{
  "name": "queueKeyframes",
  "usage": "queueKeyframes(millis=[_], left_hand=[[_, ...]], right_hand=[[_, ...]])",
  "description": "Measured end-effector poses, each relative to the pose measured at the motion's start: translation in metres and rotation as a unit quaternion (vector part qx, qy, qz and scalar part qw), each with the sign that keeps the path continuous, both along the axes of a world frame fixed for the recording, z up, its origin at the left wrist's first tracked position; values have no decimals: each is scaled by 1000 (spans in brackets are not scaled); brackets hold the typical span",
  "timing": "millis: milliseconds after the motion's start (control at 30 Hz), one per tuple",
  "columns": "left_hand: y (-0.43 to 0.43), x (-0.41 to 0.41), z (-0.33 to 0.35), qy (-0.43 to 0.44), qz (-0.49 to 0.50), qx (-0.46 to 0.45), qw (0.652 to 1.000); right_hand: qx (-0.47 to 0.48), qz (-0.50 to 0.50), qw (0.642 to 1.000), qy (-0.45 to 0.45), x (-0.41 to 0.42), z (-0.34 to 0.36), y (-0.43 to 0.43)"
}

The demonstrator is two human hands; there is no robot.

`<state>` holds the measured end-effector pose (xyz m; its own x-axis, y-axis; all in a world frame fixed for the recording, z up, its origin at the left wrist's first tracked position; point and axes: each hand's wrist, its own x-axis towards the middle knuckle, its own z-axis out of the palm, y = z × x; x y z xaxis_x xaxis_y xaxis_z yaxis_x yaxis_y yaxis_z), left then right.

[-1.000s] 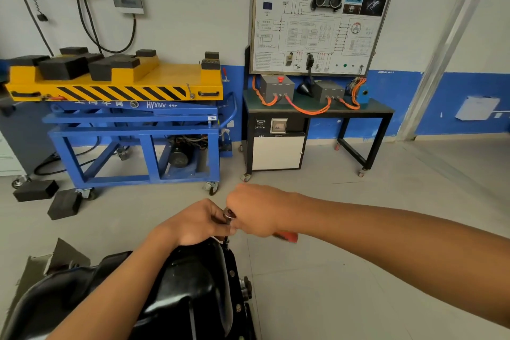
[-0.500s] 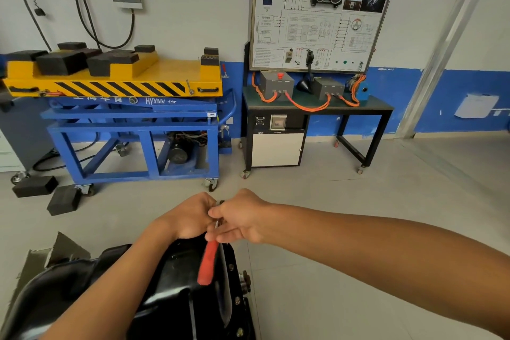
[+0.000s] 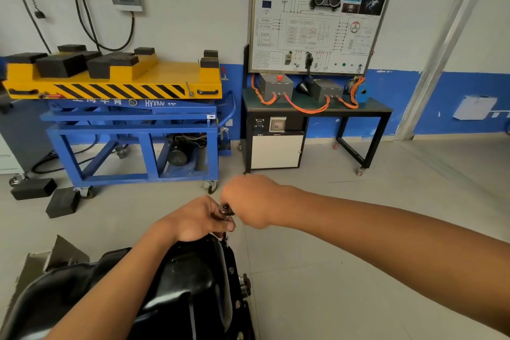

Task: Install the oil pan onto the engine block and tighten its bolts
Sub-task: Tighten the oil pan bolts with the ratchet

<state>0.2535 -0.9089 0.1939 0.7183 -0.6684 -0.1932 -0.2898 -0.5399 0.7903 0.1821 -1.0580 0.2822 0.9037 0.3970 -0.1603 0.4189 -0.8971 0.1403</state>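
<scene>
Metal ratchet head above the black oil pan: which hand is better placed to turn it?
Probably right: the right hand grips at the metal ratchet head, while the left hand pinches the thin shaft under it, above the black oil pan.

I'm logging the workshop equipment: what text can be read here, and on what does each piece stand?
"新能源汽车永磁电机控制实训台": blue header of the training board.
"HYX", then unclear characters: blue lift cart.
White characters beside that: tops hidden by the yellow platform, unreadable.
Board's diagram labels: too small to read.
No text seen on the oil pan or ratchet.
</scene>
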Motion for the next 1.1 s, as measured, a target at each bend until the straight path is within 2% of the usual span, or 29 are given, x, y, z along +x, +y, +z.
queueKeyframes(millis=[133,267,467,667,900,1100], left_hand=[[0,0,0,-5,4,3,1000],[0,0,1,-8,7,-4,1000],[0,0,0,-3,9,-7,1000],[0,-1,-3,3,15,-7,1000],[0,-5,2,-5,6,-8,1000],[0,-7,6,-27,25,11,999]], right_hand=[[-43,55,997,-43,3,2,1],[-55,92,993,-42,7,3,-3],[-57,106,993,-23,11,0,-8],[-70,93,992,-42,9,-2,-9],[81,-39,996,12,4,-11,-4],[251,-158,946,127,5,-19,1]])
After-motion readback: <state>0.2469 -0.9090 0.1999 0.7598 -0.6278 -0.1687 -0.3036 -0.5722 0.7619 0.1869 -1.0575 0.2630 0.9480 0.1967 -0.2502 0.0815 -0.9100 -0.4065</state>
